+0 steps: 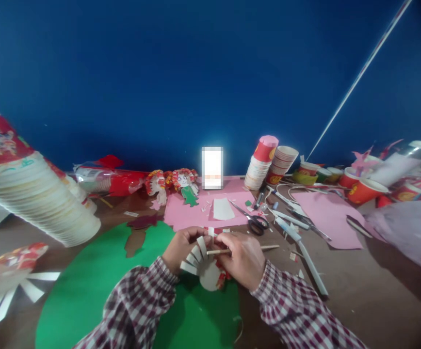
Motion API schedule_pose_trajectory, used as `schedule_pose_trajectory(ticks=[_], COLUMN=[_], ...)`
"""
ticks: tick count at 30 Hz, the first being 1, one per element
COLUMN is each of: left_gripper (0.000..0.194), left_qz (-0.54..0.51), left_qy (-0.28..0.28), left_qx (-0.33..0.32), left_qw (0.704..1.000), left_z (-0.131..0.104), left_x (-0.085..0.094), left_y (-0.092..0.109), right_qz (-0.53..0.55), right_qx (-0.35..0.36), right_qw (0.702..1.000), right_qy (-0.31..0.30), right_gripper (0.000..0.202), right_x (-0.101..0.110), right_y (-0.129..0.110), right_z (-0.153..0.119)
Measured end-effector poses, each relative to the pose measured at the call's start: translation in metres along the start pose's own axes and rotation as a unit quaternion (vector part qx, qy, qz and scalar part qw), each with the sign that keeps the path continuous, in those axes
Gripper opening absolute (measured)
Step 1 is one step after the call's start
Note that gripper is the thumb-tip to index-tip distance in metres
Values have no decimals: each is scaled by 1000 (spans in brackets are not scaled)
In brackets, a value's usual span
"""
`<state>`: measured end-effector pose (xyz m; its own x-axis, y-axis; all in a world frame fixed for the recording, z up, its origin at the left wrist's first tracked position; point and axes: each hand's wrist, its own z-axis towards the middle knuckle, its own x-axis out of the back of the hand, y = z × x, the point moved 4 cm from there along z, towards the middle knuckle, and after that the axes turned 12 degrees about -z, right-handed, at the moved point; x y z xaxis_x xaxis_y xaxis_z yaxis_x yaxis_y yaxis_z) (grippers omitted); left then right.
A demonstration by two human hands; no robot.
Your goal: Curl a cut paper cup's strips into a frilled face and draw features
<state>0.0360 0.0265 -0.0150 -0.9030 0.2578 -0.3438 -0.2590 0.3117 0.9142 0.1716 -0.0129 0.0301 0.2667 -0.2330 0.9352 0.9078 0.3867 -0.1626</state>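
A paper cup point(209, 277), cut into strips that fan out around its round white base, is held just above a green paper sheet point(87, 281). My left hand point(182, 246) is closed on the cup's strips at the far left side. In my right hand point(245, 257) is a thin wooden stick point(218, 251), its tip lying against the strips. The stick's other end pokes out to the right of the hand. Some red printed strips show under my right fingers. Both sets of fingertips meet at an upright white strip and are partly hidden.
Scissors point(257, 224) and a white paper piece point(223, 209) lie on pink paper ahead. A glue gun point(298, 242) is at right. Stacked cups point(259, 165) stand behind, and a tall cup stack point(46, 194) leans at left. Paper figures point(188, 194) sit near the blue wall.
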Motion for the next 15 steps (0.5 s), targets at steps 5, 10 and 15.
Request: schedule_pose_trajectory(ticks=[5, 10, 15], left_gripper=[32, 32, 31], left_qz=[6, -9, -6], left_qy=[7, 1, 16], left_qx=[-4, 11, -1], left_qw=[1000, 1000, 1000], left_z=[1, -2, 0], left_x=[2, -2, 2], left_y=[2, 6, 6], right_qz=[-15, -35, -43], right_qx=[-25, 6, 18], right_qw=[1000, 998, 994], right_qy=[2, -52, -95], right_gripper=[15, 11, 10], right_x=[3, 0, 3], right_y=[7, 7, 7], right_z=[4, 5, 6])
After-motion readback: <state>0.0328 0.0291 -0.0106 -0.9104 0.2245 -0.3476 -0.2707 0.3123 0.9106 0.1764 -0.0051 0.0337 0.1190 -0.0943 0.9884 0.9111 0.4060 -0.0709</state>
